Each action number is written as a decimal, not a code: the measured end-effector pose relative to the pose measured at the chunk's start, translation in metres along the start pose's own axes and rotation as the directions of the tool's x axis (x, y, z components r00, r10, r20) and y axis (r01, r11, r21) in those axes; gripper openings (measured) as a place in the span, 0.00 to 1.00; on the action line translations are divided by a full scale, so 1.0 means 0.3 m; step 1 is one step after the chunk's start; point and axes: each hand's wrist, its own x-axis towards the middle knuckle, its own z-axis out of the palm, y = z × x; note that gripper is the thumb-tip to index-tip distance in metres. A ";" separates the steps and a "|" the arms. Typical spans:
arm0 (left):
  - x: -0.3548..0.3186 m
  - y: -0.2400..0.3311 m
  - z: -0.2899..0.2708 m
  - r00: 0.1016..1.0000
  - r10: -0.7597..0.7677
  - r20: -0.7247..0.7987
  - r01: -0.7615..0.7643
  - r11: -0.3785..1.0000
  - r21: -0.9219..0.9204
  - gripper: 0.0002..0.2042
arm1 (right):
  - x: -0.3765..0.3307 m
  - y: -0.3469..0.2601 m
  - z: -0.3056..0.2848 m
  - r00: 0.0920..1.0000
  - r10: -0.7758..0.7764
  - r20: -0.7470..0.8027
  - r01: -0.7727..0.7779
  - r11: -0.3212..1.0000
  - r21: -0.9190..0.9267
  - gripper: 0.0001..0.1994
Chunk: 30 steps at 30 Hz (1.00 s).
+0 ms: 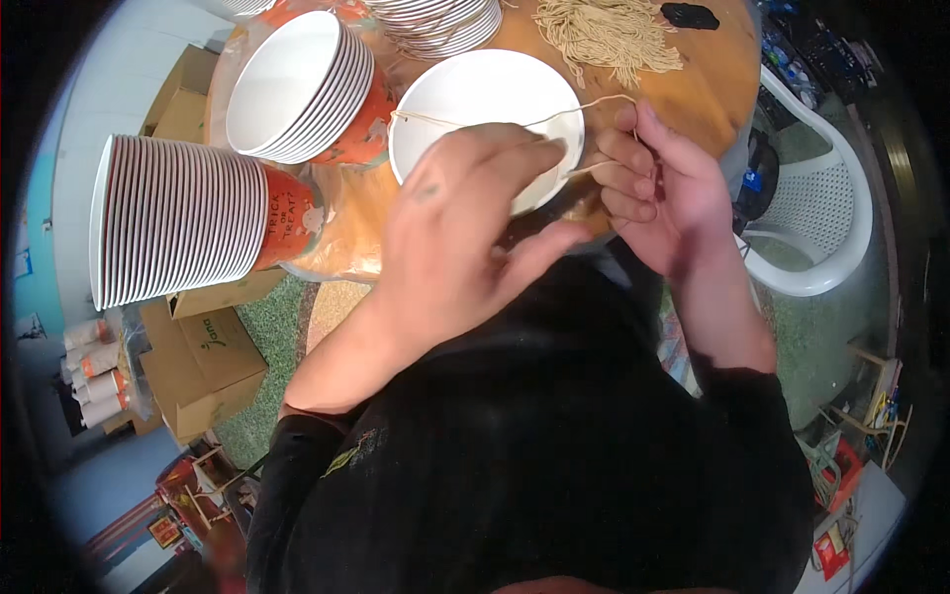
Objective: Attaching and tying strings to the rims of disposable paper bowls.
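A white-lined paper bucket [485, 84] stands in front of me, its round mouth facing up. Tan string [594, 102] runs from the left side of its rim across the mouth to my right hand. My right hand [663, 173] is closed on this string, thumb against the curled fingers, just right of the bucket. Over the bucket's near side reaches my left hand [460, 223], slightly blurred, fingers stretched and thumb apart. Nothing shows in its grasp, though its palm is hidden. A loose bundle of matching tan strings [604, 38] lies at the far side of the table.
Nested orange-and-white paper buckets [183, 223] lie sideways at the table's left edge. Another tilted stack [302, 89] is behind them, and a third [440, 25] farther back. A black object [690, 16] lies beside the strings. Right stands a white plastic chair [811, 198]; cardboard boxes [203, 366] sit lower left.
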 end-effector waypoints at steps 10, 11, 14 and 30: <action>0.016 -0.010 0.048 0.988 -0.092 0.124 0.097 0.994 -0.039 0.08 | -0.022 0.010 0.009 0.998 -0.052 0.044 0.056 0.995 -0.085 0.14; 0.024 -0.015 0.038 0.988 -0.073 0.137 0.075 0.997 -0.007 0.10 | -0.023 0.011 0.021 0.998 -0.053 0.044 0.057 0.995 -0.085 0.14; 0.039 -0.032 0.030 0.987 -0.064 0.147 0.060 0.998 0.030 0.13 | -0.004 0.037 0.063 0.875 -0.383 -0.296 0.215 0.856 -0.471 0.13; 0.112 -0.056 0.052 0.998 0.010 0.065 -0.012 1.000 0.026 0.13 | 0.025 0.101 0.013 0.890 -0.451 0.068 0.348 0.574 -0.741 0.11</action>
